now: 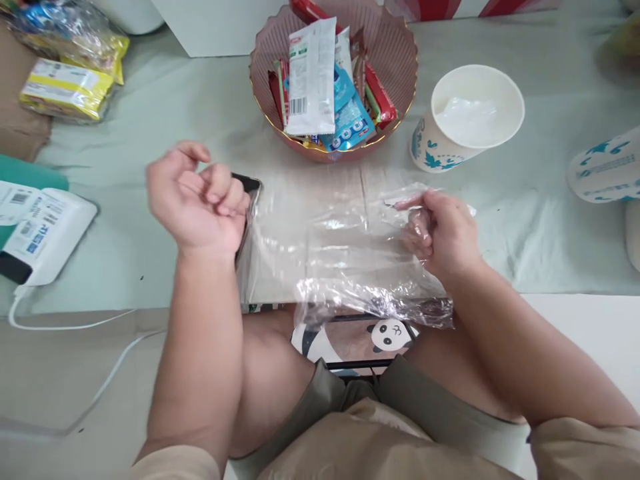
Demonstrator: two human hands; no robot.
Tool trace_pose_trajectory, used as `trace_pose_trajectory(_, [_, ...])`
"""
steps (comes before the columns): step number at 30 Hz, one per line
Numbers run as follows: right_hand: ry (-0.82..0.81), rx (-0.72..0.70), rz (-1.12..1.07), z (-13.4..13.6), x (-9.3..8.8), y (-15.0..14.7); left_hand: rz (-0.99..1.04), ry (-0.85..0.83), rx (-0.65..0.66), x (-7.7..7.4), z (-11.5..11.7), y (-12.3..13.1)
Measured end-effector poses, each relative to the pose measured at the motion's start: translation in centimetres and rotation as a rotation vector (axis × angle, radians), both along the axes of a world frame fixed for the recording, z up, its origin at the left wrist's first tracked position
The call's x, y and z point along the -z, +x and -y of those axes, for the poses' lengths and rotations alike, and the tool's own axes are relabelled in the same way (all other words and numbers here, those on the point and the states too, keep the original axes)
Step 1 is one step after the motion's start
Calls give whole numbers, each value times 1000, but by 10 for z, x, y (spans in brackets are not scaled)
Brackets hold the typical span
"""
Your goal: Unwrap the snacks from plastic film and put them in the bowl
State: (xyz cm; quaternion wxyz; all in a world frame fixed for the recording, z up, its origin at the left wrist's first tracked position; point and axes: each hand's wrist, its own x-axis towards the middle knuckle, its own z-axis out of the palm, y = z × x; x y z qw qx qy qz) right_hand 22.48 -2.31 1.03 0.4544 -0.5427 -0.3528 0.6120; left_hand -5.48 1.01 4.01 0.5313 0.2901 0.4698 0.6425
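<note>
Going by the pink ribbed bowl (260,80) with the gold rim: the white wrapper (313,80) on top of its snack pile has a barcode and small print, too blurry to make out. Same for the blue packet (350,120) under it. Far left of the bowl, a white device (65,230) carries a label with blue print and codes, also unreadable to me.

The clear plastic bag (340,247) is spread out in front of the bowl, with its lower end hanging past the table edge. Right hand (447,233), front-right of the bowl, has bunched plastic gripped in its fingers. Left hand (197,197), front-left, has its fingers loosely curled; can't tell if it's holding any plastic. Pale green cloth (120,160) runs between that hand and the device.

In the way: a dark phone (250,190) front-left of the bowl, partly behind the left hand, and a teal-leaf paper cup (425,150) just right of the bowl with something whitish inside. Yellow packs (70,90) sit well left, and a panda print (387,335) shows below the table edge.
</note>
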Motion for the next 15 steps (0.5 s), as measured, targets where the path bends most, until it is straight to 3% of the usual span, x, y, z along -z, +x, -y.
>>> trace_pose_trajectory(3, [51, -137, 111, 2, 1, -2, -73, 184, 48, -3, -2, -2])
trace_pose_trajectory(6, [101, -264, 233, 3, -1, -6, -275, 301, 277, 0, 0, 7])
trace_pose_trajectory(11, [194, -422, 284, 5, -3, -7, -885, 133, 891, 4, 9, 32])
trace_pose_trajectory(13, [192, -438, 266, 5, -2, -6, -993, 39, 985, 7, 12, 41])
trace_pose_trajectory(15, [161, -428, 251, 5, 0, -4, -1036, -24, 986, 11, 13, 46])
